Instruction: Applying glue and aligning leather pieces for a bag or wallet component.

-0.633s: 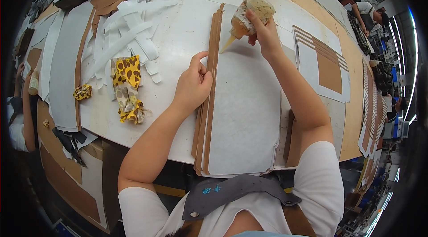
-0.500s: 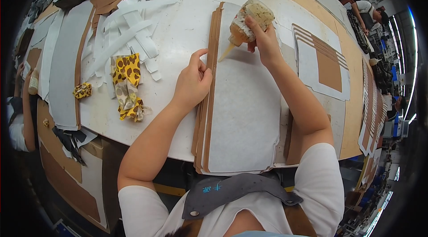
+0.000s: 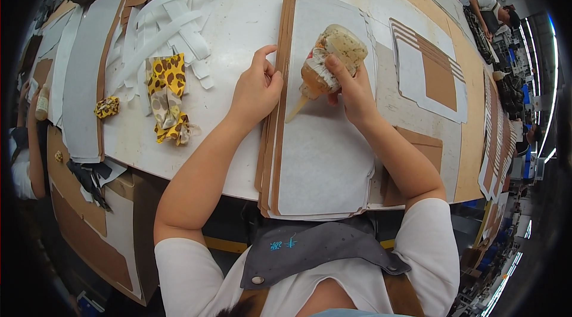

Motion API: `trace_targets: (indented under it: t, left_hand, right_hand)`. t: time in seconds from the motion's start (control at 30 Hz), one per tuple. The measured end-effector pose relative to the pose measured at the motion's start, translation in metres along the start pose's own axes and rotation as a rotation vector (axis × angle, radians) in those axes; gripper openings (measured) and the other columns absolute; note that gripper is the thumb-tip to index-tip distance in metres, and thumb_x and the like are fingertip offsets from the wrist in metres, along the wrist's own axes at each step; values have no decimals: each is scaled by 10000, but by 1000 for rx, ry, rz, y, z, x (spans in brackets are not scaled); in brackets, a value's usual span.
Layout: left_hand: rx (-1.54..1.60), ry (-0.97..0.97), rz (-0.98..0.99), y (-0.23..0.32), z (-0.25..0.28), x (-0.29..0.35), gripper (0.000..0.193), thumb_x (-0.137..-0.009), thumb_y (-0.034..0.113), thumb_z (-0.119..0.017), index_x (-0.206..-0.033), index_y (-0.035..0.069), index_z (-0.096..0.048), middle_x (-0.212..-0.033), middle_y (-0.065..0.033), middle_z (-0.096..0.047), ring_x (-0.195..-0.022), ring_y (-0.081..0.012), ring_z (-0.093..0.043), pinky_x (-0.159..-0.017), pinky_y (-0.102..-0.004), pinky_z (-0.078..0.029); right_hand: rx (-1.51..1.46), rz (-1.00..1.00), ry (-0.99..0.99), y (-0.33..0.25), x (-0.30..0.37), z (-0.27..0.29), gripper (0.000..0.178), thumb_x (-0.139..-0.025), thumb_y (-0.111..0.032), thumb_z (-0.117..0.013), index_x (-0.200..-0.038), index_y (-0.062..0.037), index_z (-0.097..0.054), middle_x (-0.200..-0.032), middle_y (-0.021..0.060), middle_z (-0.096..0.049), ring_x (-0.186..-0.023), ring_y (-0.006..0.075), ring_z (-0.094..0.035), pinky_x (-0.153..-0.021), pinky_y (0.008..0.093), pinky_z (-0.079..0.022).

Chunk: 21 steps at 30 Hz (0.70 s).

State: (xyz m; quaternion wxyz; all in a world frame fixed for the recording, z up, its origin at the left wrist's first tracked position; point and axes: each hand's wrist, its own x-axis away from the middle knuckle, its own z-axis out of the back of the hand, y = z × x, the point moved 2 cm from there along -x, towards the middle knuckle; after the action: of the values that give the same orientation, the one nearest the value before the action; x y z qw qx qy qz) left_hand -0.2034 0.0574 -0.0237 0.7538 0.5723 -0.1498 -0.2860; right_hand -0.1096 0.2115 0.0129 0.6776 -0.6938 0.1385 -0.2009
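My right hand (image 3: 353,87) is wrapped around a squeeze glue bottle (image 3: 345,47), stained and partly covered with white wrapping. The bottle tilts nozzle-down, and its long pale tip (image 3: 294,112) is at the brown left border of the top sheet. That greyish-white sheet (image 3: 325,162) lies on a stack of long panels whose brown edges (image 3: 269,156) show stepped along the left side. My left hand (image 3: 255,87) rests beside that edge, index finger stretched out and the other fingers loosely curled; it appears to hold nothing.
Left of me lie a yellow spotted cloth bundle (image 3: 167,99), a smaller spotted wad (image 3: 107,107) and white strips (image 3: 173,34). Further left is another long panel stack (image 3: 89,84). Brown-and-white panels (image 3: 438,72) lie at right. Other people work at both sides.
My right hand has moved the glue bottle toward me along the brown border, its tip now lower. The left hand stays beside the stack edge; the whole view has shifted slightly.
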Motion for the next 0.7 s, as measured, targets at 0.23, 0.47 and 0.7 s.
trace_targets:
  t: [0.23,0.47,0.7]
  left_hand:
    - [-4,6,-14,-3,0,-1,422,-832,45,-502,-1242,19,-411,-681,-19,-496,-578,-64,-443,-559,-218,-392]
    - [0,18,-41,-4,-1,-1,411,-833,44,-498,-1236,19,-418,-690,-19,-500,-578,-65,-452,-564,-222,-401]
    - [-3,32,-56,-9,-1,-1,412,-828,54,-507,-1230,18,-424,-690,-18,-503,-579,-66,-457,-566,-224,-403]
  right_hand:
    - [27,-92,-8,0,42,-10,489,-835,-381,-632,-1117,-13,-476,-888,62,-601,-625,83,-581,-374,185,-417]
    - [44,-109,-89,4,81,-14,495,-841,-356,-630,-1146,0,-472,-921,68,-597,-670,80,-582,-391,179,-430]
    - [-13,-54,-153,6,111,-19,470,-827,-266,-664,-1155,18,-484,-966,79,-600,-771,110,-591,-536,211,-499]
